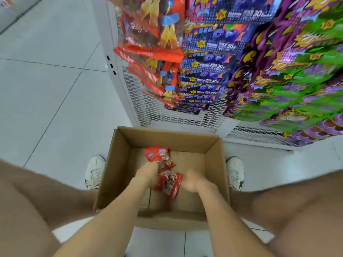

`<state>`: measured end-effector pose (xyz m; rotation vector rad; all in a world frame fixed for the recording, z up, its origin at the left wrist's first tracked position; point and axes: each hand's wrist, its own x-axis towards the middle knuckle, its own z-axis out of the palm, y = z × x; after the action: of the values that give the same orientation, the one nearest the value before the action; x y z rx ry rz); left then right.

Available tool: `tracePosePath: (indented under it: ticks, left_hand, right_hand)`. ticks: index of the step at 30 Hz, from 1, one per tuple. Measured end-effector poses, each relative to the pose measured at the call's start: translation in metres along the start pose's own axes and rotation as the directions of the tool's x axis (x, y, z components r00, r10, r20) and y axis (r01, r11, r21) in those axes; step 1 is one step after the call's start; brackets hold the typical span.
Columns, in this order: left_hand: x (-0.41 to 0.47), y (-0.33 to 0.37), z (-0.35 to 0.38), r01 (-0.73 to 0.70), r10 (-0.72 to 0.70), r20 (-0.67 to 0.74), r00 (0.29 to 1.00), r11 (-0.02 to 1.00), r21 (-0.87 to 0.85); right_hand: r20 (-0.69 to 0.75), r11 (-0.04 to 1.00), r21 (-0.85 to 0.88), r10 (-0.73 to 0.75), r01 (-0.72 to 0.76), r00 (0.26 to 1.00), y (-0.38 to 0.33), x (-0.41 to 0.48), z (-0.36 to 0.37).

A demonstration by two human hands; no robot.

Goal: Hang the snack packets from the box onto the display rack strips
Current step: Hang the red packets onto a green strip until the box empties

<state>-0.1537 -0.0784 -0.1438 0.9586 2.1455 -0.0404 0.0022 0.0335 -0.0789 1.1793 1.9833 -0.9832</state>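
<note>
An open cardboard box stands on the floor between my feet. Inside it lie red snack packets. My left hand reaches down into the box and grips one red packet by its lower edge. Another red packet lies between my two hands. My right hand is beside that packet with its fingers curled toward it; whether it holds the packet is hidden. Above the box, the white mesh display rack carries hanging rows of red packets.
Blue packets and purple-green packets hang on the rack to the right. My white shoes flank the box. Pale floor tiles stretch to the left.
</note>
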Motion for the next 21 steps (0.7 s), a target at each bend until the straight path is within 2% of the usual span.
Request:
tracePosePath:
  ticks: [1, 5, 8, 10, 14, 16, 18, 20, 21]
  left_hand:
    - [0.011, 0.000, 0.017, 0.013, -0.013, 0.040, 0.999, 1.000, -0.002]
    - [0.039, 0.001, 0.073, -0.091, 0.079, 0.157, 0.984, 0.993, 0.072]
    - [0.039, 0.010, 0.081, -0.102, 0.097, 0.033, 0.995, 0.966, 0.236]
    - [0.044, 0.011, 0.078, -0.119, 0.125, 0.002, 0.992, 0.937, 0.328]
    - [0.043, 0.009, 0.066, -0.157, 0.172, -0.019, 0.985, 0.936, 0.316]
    - [0.042, 0.006, 0.064, -0.165, 0.183, -0.067, 0.981, 0.962, 0.217]
    - [0.041, 0.005, 0.057, -0.209, 0.207, -0.081, 0.975, 0.978, -0.019]
    - [0.032, 0.005, 0.043, -0.192, 0.208, -0.007, 0.978, 0.892, -0.408]
    - [0.026, 0.005, 0.033, -0.143, 0.203, 0.035, 0.979, 0.791, -0.595]
  right_hand:
    - [-0.022, 0.998, 0.049, 0.028, -0.027, 0.999, 0.004, 0.014, 0.007]
    - [-0.095, 0.986, 0.147, 0.090, -0.076, 0.991, 0.014, 0.038, 0.016]
    - [-0.105, 0.969, 0.216, 0.146, -0.121, 0.984, 0.021, 0.050, 0.021]
    - [-0.107, 0.955, 0.267, 0.165, -0.132, 0.980, 0.027, 0.058, 0.026]
    - [-0.082, 0.943, 0.299, 0.175, -0.144, 0.981, 0.032, 0.056, 0.026]
    - [-0.073, 0.943, 0.289, 0.192, -0.164, 0.979, 0.034, 0.054, 0.024]
    - [-0.085, 0.939, 0.291, 0.216, -0.183, 0.973, 0.035, 0.055, 0.021]
    - [-0.084, 0.933, 0.311, 0.220, -0.184, 0.972, 0.031, 0.053, 0.013]
    - [-0.053, 0.897, 0.401, 0.225, -0.186, 0.973, 0.030, 0.051, 0.010]
